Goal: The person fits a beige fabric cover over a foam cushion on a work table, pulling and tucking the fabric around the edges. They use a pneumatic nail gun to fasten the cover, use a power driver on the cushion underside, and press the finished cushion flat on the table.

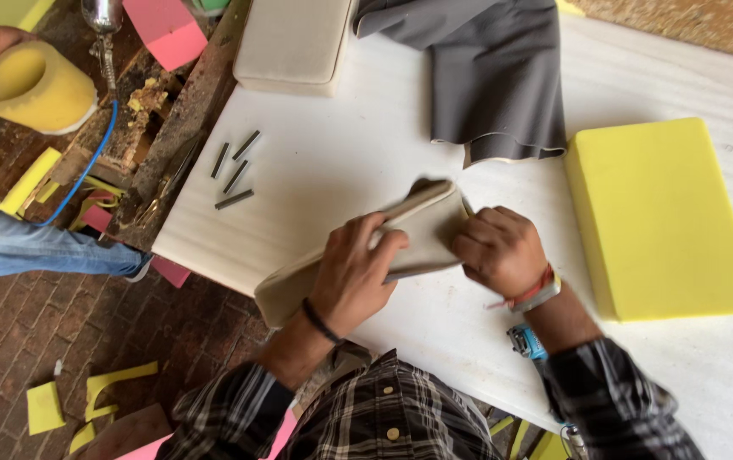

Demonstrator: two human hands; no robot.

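Gripping the beige fabric-covered cushion panel (409, 234) with both our left hand (354, 273) and right hand (503, 251), fingers clenched on it, we should pull the cover evenly taut over the white surface (341, 153).

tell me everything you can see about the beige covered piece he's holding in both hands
The beige covered piece is a flat, elongated pad wrapped in smooth cream fabric, with a darker edge at its upper right corner. It lies tilted over the near edge of the white table, its lower left end overhanging the brick floor. The left hand presses on its middle; the right hand grips its right end.
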